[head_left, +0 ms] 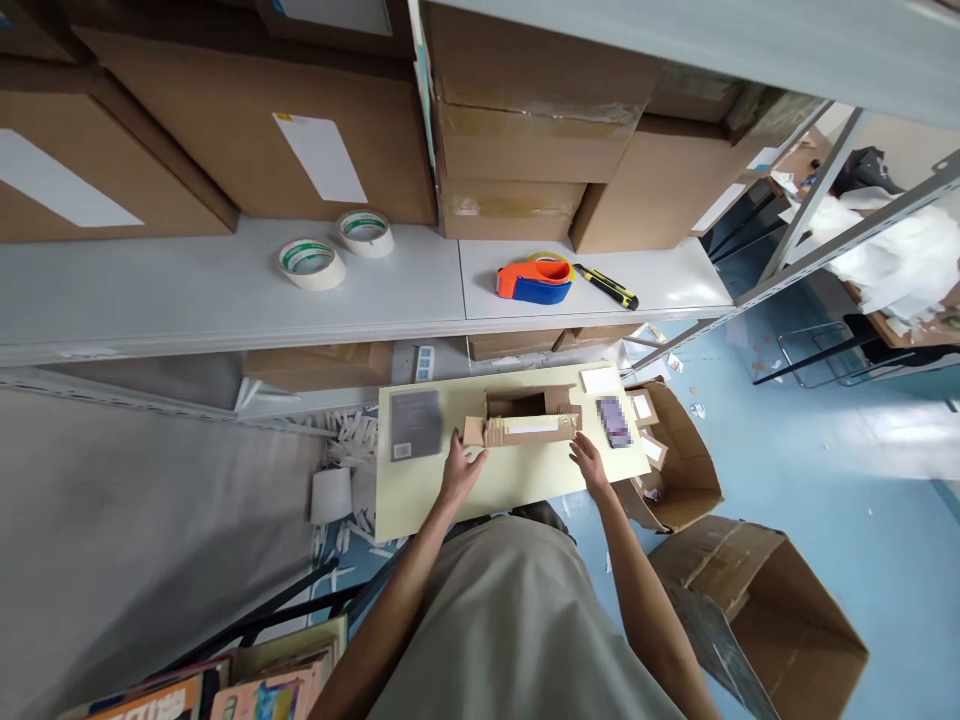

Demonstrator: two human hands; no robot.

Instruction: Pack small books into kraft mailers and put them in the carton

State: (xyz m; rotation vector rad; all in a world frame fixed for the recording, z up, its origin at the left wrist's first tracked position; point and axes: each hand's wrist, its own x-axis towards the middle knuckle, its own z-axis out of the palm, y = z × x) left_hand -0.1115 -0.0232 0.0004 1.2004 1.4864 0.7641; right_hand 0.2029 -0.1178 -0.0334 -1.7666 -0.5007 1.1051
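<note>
A small cardboard box lies on the pale yellow tabletop, its top side open and its end flaps sticking out. A white label and clear tape run along its near side. By the flap at the box's left end is my left hand, thumb and fingers apart; whether it touches the flap I cannot tell. Close to the right end, my right hand has its fingers stretched out towards the box. A flat grey packet lies left of the box, and a blurred purple item lies to its right.
On the grey shelf are two tape rolls, an orange-and-blue tape dispenser and a yellow-black box cutter. Large cartons stand behind them. Open cartons sit on the floor at right. Books lie at lower left.
</note>
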